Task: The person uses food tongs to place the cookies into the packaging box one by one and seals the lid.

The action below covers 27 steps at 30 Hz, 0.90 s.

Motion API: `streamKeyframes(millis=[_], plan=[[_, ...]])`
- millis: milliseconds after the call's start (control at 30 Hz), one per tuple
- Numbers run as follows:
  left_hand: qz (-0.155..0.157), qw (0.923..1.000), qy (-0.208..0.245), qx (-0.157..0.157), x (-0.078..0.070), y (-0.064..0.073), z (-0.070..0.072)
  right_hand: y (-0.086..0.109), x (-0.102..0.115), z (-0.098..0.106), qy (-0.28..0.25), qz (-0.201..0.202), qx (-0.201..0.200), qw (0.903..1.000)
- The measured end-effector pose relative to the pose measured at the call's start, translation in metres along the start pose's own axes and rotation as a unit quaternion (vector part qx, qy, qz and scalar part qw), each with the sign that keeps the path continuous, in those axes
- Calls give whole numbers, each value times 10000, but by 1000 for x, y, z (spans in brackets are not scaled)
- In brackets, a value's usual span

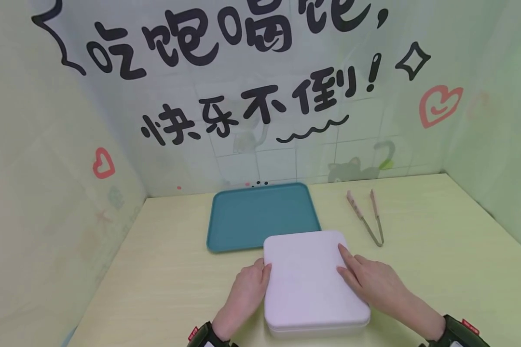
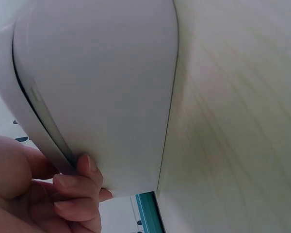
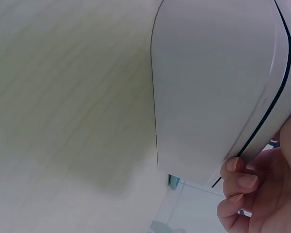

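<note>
A pale, square box with rounded corners lies in front of me, its smooth lid (image 1: 308, 279) on top of the box body (image 2: 106, 87). My left hand (image 1: 247, 284) grips the lid at its left edge, fingertips curled against the seam under the rim. On the opposite side my right hand (image 1: 377, 284) holds the right edge, thumb and forefinger over the top. Both wrist views show a dark gap between lid and body, with the fingertips right at it. The inside of the box is hidden.
Behind the box lies a teal tray (image 1: 260, 217), its near right corner overlapped by the lid. Metal tongs (image 1: 371, 231) with pink handles rest spread on the table (image 1: 169, 279) at the back right. Printed curtains (image 1: 243, 159) enclose the back and both sides.
</note>
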<state>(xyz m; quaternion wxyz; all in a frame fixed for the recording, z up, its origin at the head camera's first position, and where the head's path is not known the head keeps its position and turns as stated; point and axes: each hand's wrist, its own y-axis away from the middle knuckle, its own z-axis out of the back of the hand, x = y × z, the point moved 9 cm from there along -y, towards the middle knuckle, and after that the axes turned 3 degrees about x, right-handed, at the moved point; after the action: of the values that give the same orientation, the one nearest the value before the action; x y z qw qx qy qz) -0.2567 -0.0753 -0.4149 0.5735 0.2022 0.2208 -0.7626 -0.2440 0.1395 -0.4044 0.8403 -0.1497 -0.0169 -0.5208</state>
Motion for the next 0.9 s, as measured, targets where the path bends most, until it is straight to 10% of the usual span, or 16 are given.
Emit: streamKeyframes(millis=[900], plan=[[-321,9960,-611,-571,-7,6,0,7,5,-6,-208,197,-3,9996]])
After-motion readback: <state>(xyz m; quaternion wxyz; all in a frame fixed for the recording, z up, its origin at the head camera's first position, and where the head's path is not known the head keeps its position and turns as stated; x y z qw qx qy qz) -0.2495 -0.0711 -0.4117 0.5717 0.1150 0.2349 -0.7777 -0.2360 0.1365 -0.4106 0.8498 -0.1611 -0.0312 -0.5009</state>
